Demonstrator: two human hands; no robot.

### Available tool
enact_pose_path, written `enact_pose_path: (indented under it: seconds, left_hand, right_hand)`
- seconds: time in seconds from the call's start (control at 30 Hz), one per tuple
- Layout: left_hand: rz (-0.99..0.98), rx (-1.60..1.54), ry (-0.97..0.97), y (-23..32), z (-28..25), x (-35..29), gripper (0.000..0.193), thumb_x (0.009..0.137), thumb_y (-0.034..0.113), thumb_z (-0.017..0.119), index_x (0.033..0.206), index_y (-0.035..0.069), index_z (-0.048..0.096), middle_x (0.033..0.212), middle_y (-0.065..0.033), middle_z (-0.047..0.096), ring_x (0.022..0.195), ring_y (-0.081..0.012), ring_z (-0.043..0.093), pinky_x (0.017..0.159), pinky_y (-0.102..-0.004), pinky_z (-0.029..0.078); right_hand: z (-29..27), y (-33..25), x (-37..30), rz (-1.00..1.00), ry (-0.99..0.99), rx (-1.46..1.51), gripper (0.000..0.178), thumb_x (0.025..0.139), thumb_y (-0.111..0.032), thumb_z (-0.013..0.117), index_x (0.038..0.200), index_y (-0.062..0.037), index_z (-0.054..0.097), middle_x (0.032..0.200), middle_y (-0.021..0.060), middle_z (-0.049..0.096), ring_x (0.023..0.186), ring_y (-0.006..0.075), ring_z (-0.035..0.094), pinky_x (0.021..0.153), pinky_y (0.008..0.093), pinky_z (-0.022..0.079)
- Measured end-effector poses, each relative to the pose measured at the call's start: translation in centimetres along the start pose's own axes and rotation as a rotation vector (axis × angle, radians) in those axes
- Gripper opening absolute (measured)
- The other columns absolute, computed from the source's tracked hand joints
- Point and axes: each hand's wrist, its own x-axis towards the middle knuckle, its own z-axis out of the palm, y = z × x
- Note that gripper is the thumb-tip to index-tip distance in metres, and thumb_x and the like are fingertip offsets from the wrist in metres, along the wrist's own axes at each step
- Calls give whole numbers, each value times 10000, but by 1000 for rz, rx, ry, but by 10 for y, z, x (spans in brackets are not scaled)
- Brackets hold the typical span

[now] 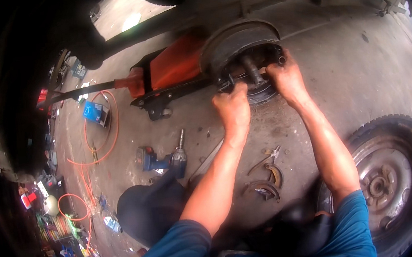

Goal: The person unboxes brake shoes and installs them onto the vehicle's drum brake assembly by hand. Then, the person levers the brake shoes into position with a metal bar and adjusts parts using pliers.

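A dark, rounded brake drum or backing plate (239, 38) is at the upper middle, with a hub and shaft (251, 69) standing out of its open face. Both my hands reach into it, one on each side of the shaft. My left hand (234, 108) is closed at the lower left rim, its thumb beside a short dark rod. On the right side, my right hand (286, 80) is curled below a small round metal end (281, 61). My fingertips are hidden, so what each hand grips cannot be made out.
Behind the brake assembly stands a red floor jack (175, 64) with a long handle. Below lie a cordless impact wrench (164, 159), curved brake shoes (266, 187) and pliers (274, 152). A wheel (379, 181) is at right; an orange hose (116, 137) and blue box (96, 113) at left.
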Motion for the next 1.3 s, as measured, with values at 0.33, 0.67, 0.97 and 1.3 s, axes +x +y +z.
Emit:
enact_pose_path:
  seconds: [0.33,0.67,0.97,1.3]
  left_hand:
    - [-98,83,-50,1,-1,4,186,735,87,567,629,-61,530,540,9,491,555,-79,465,522,-305,393]
    - [83,210,-101,-11,-5,11,266,766,183,583,779,-83,574,685,-177,614,658,-200,580,637,-399,454]
    - [122,109,14,-15,-6,14,631,669,118,651,1211,-58,379,1084,-203,540,1020,-316,528,906,-367,414]
    - [161,-20,-157,-10,-11,22,675,652,59,629,1247,-24,322,1078,-154,528,1000,-226,522,892,-331,419]
  right_hand:
    - [-1,8,9,-46,15,-84,541,716,-109,549,1206,95,446,1039,244,600,962,317,596,849,347,463]
    - [4,18,8,-175,80,-95,436,831,-179,563,1190,58,491,1095,179,604,1000,238,578,850,320,453]
    - [5,18,5,-79,27,34,487,822,-208,640,1198,45,461,1102,148,598,1004,204,570,865,302,445]
    - [4,32,12,-121,61,68,492,784,-207,654,1174,44,489,1020,114,598,930,189,560,830,296,443]
